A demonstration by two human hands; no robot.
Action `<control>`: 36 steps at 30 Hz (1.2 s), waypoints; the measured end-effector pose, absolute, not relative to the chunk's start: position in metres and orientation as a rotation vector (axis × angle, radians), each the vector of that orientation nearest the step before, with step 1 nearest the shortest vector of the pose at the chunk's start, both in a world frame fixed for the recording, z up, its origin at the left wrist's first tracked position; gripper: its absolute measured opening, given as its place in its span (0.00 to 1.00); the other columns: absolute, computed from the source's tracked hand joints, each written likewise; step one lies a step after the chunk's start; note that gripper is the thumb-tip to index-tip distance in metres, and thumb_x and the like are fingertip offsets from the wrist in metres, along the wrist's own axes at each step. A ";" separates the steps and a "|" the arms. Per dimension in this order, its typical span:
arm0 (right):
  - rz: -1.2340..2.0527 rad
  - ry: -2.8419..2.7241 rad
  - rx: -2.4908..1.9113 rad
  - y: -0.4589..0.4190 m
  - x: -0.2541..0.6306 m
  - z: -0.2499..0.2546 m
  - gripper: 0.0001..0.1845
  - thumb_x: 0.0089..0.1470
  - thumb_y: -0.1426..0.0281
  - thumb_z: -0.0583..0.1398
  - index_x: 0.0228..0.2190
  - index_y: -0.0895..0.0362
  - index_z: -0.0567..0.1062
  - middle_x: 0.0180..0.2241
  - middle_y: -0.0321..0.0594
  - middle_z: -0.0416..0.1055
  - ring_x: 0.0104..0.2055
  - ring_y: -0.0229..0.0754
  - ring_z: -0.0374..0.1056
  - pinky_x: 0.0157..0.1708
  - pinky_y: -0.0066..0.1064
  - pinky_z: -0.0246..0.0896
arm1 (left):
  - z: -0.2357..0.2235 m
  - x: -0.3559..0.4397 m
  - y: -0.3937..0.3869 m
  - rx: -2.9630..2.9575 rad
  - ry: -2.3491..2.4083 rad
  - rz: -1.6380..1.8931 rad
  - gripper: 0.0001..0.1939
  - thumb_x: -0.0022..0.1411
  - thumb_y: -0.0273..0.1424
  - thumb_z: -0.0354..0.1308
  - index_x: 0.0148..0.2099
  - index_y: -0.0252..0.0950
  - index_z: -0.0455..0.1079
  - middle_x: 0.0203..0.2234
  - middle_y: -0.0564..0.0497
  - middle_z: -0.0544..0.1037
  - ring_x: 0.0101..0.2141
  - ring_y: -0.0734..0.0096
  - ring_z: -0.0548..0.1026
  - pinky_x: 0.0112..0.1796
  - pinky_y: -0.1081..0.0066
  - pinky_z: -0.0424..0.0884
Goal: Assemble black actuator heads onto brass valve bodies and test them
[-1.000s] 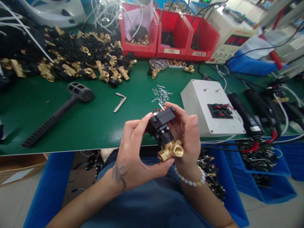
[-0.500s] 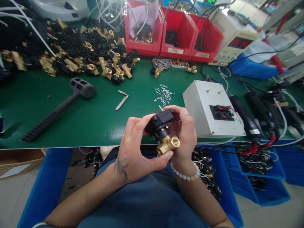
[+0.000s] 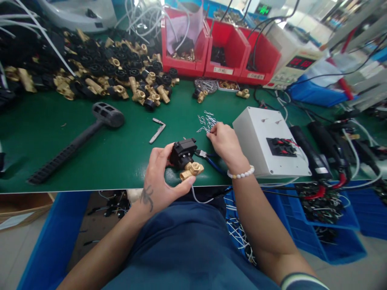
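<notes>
My left hand (image 3: 160,177) is closed round a valve assembly (image 3: 185,158), a black plastic actuator on a brass tee body, held just above the near edge of the green table (image 3: 115,153). My right hand (image 3: 222,141) reaches forward to a small heap of silver wire clips (image 3: 206,122), its fingertips pinched together at the heap. What the fingers pinch is too small to make out. A blue-handled tool (image 3: 210,160) lies on the table between my two hands.
A black mallet (image 3: 78,139) and a small metal bracket (image 3: 157,129) lie left of centre. A large pile of brass and black valve parts (image 3: 99,76) fills the back left. Red bins (image 3: 223,50) stand behind. A white switch box (image 3: 267,141) sits at right, with cables beyond.
My right hand let go of the valve assembly and moved forward to the wire clips. My left hand lowered the assembly toward the table edge and holds it alone.
</notes>
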State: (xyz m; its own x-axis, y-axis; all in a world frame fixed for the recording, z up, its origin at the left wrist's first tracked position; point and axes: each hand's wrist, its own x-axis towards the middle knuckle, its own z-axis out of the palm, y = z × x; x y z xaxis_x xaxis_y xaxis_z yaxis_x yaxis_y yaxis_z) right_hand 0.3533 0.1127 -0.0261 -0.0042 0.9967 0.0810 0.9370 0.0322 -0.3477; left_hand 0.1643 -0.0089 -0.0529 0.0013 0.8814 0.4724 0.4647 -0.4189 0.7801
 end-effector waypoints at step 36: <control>0.935 -1.682 -1.220 0.022 0.364 0.024 0.05 0.61 0.73 0.63 0.38 0.55 0.80 0.33 0.33 0.75 0.34 0.31 0.72 0.37 0.23 0.70 | -0.046 0.176 -0.003 2.032 1.408 1.358 0.37 0.56 0.46 0.64 0.64 0.37 0.63 0.41 0.48 0.68 0.40 0.64 0.69 0.41 0.63 0.75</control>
